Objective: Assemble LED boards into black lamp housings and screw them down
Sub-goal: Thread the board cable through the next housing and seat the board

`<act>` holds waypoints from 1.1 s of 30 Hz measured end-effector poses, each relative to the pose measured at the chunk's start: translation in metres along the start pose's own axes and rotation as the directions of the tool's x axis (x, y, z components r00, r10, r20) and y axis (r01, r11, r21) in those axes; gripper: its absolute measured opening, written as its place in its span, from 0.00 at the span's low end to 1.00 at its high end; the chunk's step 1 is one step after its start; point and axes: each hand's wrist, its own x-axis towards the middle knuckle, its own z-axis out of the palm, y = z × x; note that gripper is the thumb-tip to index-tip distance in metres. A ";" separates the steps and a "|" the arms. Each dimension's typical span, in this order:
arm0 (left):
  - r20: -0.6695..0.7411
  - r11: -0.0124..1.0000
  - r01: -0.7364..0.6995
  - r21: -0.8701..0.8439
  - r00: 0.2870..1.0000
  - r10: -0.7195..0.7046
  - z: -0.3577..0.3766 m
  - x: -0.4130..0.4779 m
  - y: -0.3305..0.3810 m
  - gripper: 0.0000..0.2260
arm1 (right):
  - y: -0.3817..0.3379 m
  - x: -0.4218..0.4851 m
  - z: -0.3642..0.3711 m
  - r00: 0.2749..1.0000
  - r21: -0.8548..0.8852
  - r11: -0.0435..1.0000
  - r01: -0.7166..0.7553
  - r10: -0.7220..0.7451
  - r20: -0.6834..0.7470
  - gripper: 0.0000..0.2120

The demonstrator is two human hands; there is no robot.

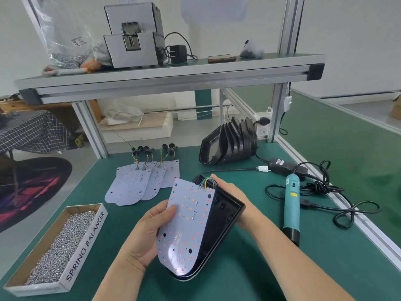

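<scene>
LED board (pixel 186 224) is in the middle of the view, lifted above the green table (pixel 238 279), and it stands half inside the black lamp housing (pixel 223 216). Its right edge already sits in the housing, while its left edge is raised, so the board is tilted like an open book cover.

The long axis runs from the wire end at 12 o'clock to the rounded end at 6 o'clock. The coloured wires (pixel 207 183) leave the top edge and go down behind the housing.

The left hand (pixel 149 231) pinches the board's left edge: its thumb (pixel 170 210) lies flat on the white face and the other fingers are behind, hidden. The right hand (pixel 236 198) grips the housing from 3 o'clock; one fingertip shows over the top near the wires, and the rest I cannot see.

I judge that the next move depends on the left hand, because the free edge is on its side. It must fold the board down toward 3 o'clock until it lies flat.

At 8 o'clock a cardboard box (pixel 86 242) of screws (pixel 60 242) carries the words "SPRING BALANCER". Spare LED boards (pixel 138 183) lie at 11 o'clock and stacked housings (pixel 230 144) at 1 o'clock. The teal electric screwdriver (pixel 291 205) lies at 3 o'clock, and its yellow label is too small to read.
</scene>
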 end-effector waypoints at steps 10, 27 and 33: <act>-0.064 1.000 -0.029 -0.003 0.998 0.028 0.010 -0.001 -0.007 0.15 | 0.007 0.016 0.006 0.961 -0.059 0.997 -0.042 0.024 -0.276 0.35; -0.111 1.000 -0.021 0.003 0.994 0.021 0.008 -0.006 -0.003 0.11 | -0.002 0.006 -0.025 0.951 -0.742 0.654 -0.146 -0.115 -0.289 0.19; -0.124 0.998 -0.019 0.054 0.992 0.025 0.015 -0.008 -0.005 0.19 | -0.011 -0.036 -0.023 0.607 -0.464 0.779 0.422 -0.623 -0.494 0.09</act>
